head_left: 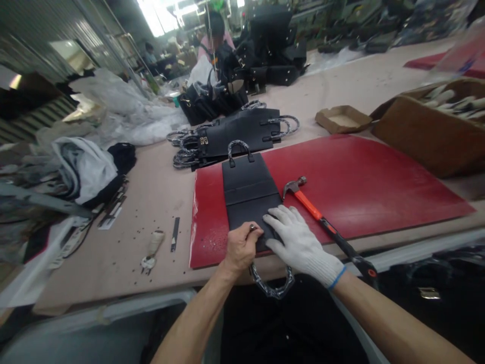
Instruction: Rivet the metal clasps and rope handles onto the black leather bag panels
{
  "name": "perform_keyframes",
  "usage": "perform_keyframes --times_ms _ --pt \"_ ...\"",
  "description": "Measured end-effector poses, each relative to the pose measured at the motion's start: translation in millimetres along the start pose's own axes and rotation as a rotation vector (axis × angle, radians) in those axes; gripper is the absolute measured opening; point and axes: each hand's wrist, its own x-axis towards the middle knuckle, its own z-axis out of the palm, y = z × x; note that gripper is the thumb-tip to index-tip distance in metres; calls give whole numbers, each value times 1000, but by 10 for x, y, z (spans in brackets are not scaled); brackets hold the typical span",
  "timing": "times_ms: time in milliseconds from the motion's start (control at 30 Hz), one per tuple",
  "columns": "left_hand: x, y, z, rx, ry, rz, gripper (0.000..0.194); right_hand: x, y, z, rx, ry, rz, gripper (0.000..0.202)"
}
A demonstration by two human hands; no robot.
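A black bag panel (250, 187) lies on a red board (379, 182), with one wrapped handle at its far end and another wrapped handle (273, 290) hanging over the near table edge. My bare left hand (242, 246) is closed over the panel's near part, gripping a short metal punch-like tool (252, 228) whose tip is hidden. Spread flat beside it, my right hand (293, 237) in a white knit glove presses on the panel. Just right of the glove rests a claw hammer (308, 205) with an orange and black handle.
Behind the board are stacked black panels (238, 132) with wrapped handles, then finished-looking black bags. A brown box (428, 126) and a small cardboard tray (343, 119) stand at right. A dark flat strip (175, 234) and small black bits lie left. A person sits far back.
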Motion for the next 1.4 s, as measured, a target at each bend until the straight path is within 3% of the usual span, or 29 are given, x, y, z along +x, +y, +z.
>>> perform_keyframes --times_ms 67,133,233,300,433,533,733,900,1033,1133,1400 --pt "1 102 -47 -24 -17 144 19 -13 22 -11 4 -10 -6 54" --pt "71 153 -185 -18 57 149 18 -20 39 -21 0 -4 -20 55" --pt "266 3 -561 47 384 -211 24 -17 70 2 -7 46 -38 52" --pt "375 -229 -885 180 471 -426 27 -4 105 51 -10 88 -54 51" --pt "464 -671 -1437 738 281 -670 27 27 162 144 -23 139 -84 50" --pt "541 -834 -1623 878 202 -760 29 28 146 128 -30 127 -74 50" --pt "744 -1108 -1765 918 143 -910 34 12 59 25 -28 48 -30 54" --pt "628 -1293 -1793 937 83 -975 36 -5 36 -4 5 34 -12 56" --pt "396 -1268 -1798 994 78 -929 47 -12 41 -10 30 14 -16 67" --pt "201 -1209 -1805 1042 12 -903 55 -8 41 -17 39 -3 -11 71" --pt "-1 -1127 -1821 1046 -129 -885 48 -1 30 -45 13 -51 7 70"
